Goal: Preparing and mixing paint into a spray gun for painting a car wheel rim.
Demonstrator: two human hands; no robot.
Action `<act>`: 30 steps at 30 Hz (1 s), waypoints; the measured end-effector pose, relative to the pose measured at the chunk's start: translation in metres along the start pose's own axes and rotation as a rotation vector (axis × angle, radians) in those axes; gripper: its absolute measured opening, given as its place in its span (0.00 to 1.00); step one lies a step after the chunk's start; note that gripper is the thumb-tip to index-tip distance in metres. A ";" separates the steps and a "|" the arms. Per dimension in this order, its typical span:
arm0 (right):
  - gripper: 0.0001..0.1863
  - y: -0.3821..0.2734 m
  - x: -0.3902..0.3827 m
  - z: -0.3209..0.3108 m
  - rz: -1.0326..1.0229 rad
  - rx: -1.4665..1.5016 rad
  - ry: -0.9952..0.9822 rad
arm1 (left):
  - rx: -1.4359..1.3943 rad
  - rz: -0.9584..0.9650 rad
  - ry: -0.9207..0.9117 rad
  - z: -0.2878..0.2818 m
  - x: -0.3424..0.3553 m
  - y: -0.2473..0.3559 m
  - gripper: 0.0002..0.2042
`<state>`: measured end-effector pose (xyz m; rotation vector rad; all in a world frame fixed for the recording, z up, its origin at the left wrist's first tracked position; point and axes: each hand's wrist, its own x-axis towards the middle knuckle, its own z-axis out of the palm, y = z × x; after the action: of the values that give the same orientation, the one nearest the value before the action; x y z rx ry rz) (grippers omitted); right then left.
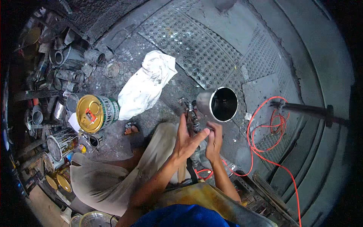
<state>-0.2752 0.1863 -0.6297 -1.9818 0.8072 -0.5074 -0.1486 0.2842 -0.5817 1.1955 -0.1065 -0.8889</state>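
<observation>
A dark, dirty metal tool (pixel 193 118) with several knobs and fittings, looking like a spray gun, stands between my hands over my lap. My left hand (pixel 185 144) is closed around its left side, with the thumb reaching across to the right. Close by on the right, my right hand (pixel 214 143) has its fingers curled in beside the tool; whatever they pinch is hidden. Just beyond my fingers is a silver metal cup (pixel 206 103), its round mouth tipped toward me and its inside dark. Whether the cup is joined to the tool cannot be made out.
A red hose (pixel 252 143) loops across the floor at right, beneath a dark bar (pixel 306 110). A crumpled white cloth (pixel 145 89) lies ahead. A gold-lidded paint can (pixel 89 113) stands at left, before piled cans and scrap (pixel 70 60). Studded metal plates (pixel 200 49) cover the floor.
</observation>
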 end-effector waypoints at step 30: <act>0.15 -0.044 0.080 0.082 0.526 0.832 -0.351 | -0.539 -0.011 0.292 -0.111 0.006 0.085 0.24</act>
<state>-0.1525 0.1949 -0.6303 -0.9962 0.6977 -0.1264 -0.0423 0.3714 -0.5577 0.8048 0.3568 -0.6832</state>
